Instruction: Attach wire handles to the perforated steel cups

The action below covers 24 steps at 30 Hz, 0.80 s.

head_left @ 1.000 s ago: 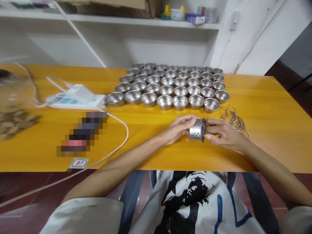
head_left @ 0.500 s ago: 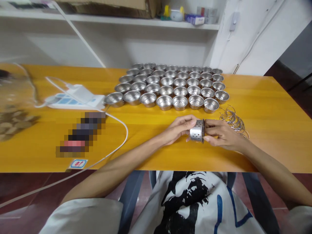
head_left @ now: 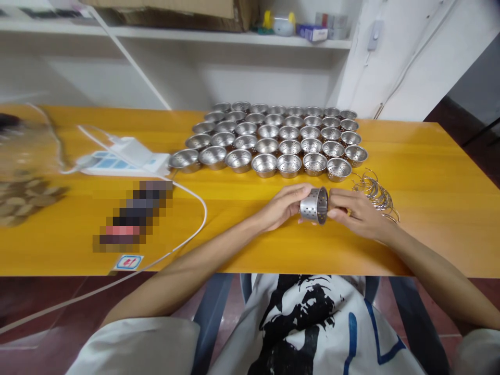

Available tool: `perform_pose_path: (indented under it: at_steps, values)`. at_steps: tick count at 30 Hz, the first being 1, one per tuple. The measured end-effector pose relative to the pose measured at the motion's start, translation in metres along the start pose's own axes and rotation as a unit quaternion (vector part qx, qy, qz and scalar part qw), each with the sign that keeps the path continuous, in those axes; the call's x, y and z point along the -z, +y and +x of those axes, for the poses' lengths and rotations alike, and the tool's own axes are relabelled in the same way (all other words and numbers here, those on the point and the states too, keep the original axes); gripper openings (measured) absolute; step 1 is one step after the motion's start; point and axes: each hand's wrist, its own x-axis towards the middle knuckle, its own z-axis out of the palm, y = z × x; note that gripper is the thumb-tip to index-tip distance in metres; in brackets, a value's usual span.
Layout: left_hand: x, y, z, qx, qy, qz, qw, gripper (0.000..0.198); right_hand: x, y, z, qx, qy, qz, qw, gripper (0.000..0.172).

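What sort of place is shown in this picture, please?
Perhaps a small hand-assembly workshop: the left hand holds a perforated metal cup, similar cups stand in rows, and curved wires lie piled on the table.

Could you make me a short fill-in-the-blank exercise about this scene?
The left hand holds a metal cup pierced with small ____.
Curved wires lie nearer the right hand than the ____ hand.
In this view, the rows of cups stand to the ____ of the power strip.
The shelf bears a cardboard ____.
Missing words: holes; left; right; box.
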Motion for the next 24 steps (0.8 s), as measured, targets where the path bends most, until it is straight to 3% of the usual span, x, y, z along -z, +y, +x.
perform_pose_path:
  at_steps: [7,11,16,24]
  values:
    - [0.010,-0.009,0.008,0.070,-0.022,-0.064,0.995,0.056,-0.005,0.010,0.002,-0.043,0.116,-0.051,0.991,0.028]
    - [0.013,-0.013,0.011,0.110,-0.029,-0.072,0.991,0.058,-0.007,0.014,0.006,-0.078,0.146,-0.043,0.985,0.018]
    - [0.017,-0.015,0.014,0.103,-0.026,-0.082,0.991,0.057,-0.011,0.015,0.008,-0.047,0.171,-0.040,0.983,0.016]
    - [0.029,-0.021,0.016,0.091,-0.010,-0.145,0.985,0.051,-0.018,0.011,0.000,-0.024,0.118,-0.090,0.989,0.015]
